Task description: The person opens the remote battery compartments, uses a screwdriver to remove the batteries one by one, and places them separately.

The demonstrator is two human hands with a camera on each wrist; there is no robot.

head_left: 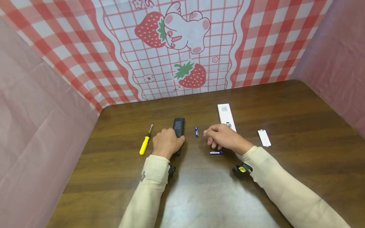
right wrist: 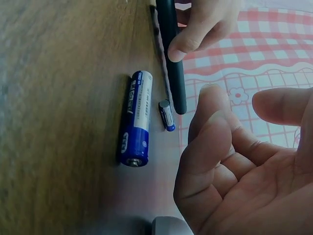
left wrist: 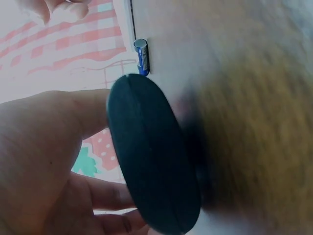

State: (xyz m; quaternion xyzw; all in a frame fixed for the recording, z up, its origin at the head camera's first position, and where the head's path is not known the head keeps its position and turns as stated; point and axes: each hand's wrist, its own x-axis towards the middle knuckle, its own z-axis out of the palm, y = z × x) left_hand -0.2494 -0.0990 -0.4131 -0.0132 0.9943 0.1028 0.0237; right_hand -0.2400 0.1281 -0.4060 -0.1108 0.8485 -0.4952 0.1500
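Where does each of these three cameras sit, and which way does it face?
Head: worn on the head, facing forward and down at the table; left hand, right hand and both sleeves show.
Left wrist: faces the black device gripped by the left hand; right fingertips show at the top.
Right wrist: faces two batteries past the right hand's bent fingers; the left hand shows at the top.
Head and right wrist views share both batteries and the black device.

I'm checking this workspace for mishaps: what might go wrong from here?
The battery just below the right hand in the head view lies loose and might roll if brushed.
The yellow screwdriver lies close to the left hand, which might knock it when moving sideways.
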